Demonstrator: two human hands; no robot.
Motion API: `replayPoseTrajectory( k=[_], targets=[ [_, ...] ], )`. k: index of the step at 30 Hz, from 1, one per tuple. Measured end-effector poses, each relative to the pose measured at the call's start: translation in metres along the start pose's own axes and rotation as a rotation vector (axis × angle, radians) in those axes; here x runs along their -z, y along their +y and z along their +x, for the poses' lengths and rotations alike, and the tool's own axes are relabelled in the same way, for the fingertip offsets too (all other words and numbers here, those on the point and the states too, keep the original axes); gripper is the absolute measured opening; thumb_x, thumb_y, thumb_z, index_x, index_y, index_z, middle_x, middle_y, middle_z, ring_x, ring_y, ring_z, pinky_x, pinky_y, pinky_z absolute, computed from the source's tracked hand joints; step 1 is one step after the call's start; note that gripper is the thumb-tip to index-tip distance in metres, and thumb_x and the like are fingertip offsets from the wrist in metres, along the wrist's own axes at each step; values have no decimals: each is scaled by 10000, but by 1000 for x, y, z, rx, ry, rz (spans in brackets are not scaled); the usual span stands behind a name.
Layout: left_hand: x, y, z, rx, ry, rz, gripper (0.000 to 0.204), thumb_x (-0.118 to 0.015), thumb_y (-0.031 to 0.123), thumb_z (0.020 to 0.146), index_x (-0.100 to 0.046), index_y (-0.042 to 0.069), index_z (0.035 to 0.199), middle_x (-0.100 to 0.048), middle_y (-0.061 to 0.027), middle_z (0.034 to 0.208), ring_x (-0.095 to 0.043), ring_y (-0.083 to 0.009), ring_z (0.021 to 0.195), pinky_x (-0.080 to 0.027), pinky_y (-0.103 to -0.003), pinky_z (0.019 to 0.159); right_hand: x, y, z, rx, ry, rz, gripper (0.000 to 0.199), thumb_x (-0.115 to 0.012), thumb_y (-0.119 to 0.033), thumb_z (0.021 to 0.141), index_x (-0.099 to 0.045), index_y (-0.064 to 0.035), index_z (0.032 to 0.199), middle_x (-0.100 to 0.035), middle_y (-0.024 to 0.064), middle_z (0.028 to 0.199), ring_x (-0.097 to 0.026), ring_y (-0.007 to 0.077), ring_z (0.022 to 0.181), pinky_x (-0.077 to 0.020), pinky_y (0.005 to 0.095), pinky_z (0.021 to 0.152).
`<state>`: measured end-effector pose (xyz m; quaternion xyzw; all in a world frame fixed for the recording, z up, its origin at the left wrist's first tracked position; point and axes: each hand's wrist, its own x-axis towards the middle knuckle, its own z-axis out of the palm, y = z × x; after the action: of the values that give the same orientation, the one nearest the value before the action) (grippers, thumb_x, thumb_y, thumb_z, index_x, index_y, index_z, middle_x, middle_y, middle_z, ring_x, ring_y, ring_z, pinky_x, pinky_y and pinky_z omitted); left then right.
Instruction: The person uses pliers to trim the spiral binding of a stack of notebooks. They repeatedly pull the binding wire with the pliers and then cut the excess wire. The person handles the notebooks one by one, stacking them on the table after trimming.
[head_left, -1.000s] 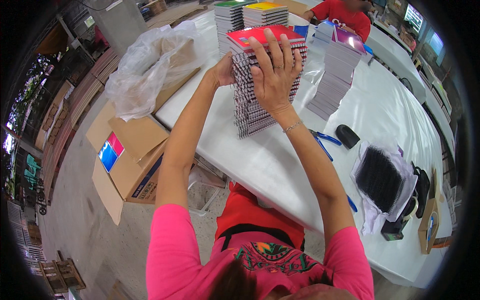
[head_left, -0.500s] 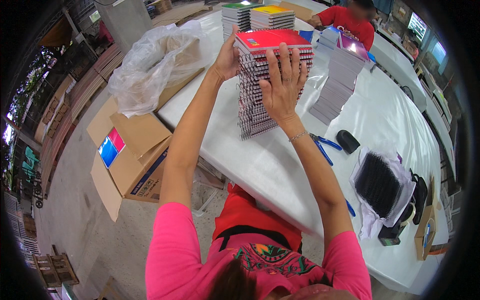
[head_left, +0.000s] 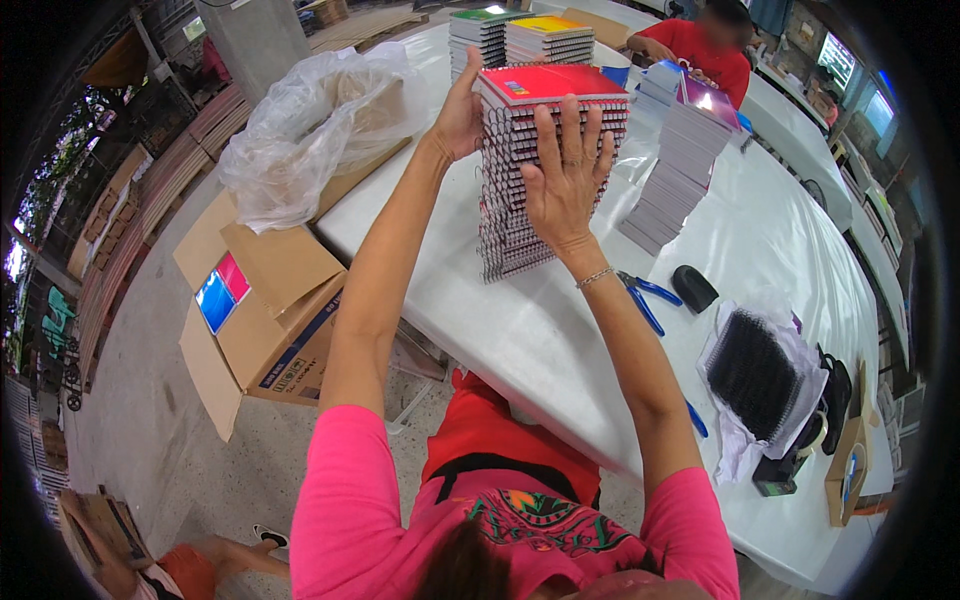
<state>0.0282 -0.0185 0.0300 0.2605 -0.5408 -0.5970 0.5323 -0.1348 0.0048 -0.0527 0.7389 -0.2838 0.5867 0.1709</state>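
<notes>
A tall stack of red-covered spiral notebooks stands on the white-covered table in front of me, its wire coils facing me. My left hand lies along the stack's left side, thumb up, with part of its fingers hidden by the notebooks. Against the coil side rests my right hand, flat, with fingers stretched upward just below the top cover. Beyond the stack are green notebooks and yellow notebooks, also piled. To the right leans a tall pile of purple-topped pages.
Blue-handled pliers and a black rounded object lie right of my wrist. Farther right are black wire coils on white wrapping. An open carton and clear plastic are at left. A co-worker sits across the table.
My hands stay on the notebook stack, almost unmoved. Another person's arm and leg have come into view at the lower left. The co-worker's hands across the table have shifted.
</notes>
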Motion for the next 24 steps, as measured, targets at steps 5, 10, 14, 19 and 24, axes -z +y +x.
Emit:
replayPoseTrajectory(
  k=[5, 10, 14, 19, 24],
  targets=[
    [13, -28, -7, 108, 83, 75, 1082, -276, 914, 860, -448, 81, 1530, -555, -128, 1477, -560, -273, 1329, -450, -441, 1116, 0, 8, -11, -57, 53, 54, 550, -309, -489, 1086, -379, -277, 1589, -208, 67, 1700, -64, 319, 1581, 47, 498, 1250],
    [24, -54, -12, 166, 139, -52, 721, -336, 652, 1031, -487, 122, 1496, -608, -106, 1421, -642, -244, 1239, -556, -433, 1032, -4, 5, -9, -46, 53, 32, 529, -318, -474, 1088, -390, -299, 1582, -203, 68, 1702, -59, 326, 1580, 40, 496, 1251],
    [25, -55, -14, 193, 98, -94, 680, -358, 614, 1037, -490, 131, 1497, -609, -99, 1422, -635, -248, 1249, -550, -439, 1042, -4, 4, -11, -58, 52, 3, 520, -316, -466, 1089, -402, -304, 1576, -208, 68, 1701, -70, 327, 1579, 28, 497, 1252],
    [22, -53, -17, 199, 115, -101, 632, -384, 562, 1044, -500, 127, 1488, -618, -103, 1410, -641, -250, 1241, -557, -439, 1031, -5, 4, -10, -57, 49, 3, 518, -320, -463, 1088, -413, -303, 1571, -236, 57, 1693, -89, 323, 1577, 14, 495, 1250],
    [30, -58, -15, 162, 85, -107, 632, -392, 569, 1042, -510, 127, 1478, -624, -102, 1402, -645, -243, 1235, -561, -435, 1024, -3, 5, -8, -16, 24, -51, 568, -305, -458, 1082, -380, -218, 1592, -229, 104, 1690, -97, 349, 1572, 17, 499, 1242]
  ],
)
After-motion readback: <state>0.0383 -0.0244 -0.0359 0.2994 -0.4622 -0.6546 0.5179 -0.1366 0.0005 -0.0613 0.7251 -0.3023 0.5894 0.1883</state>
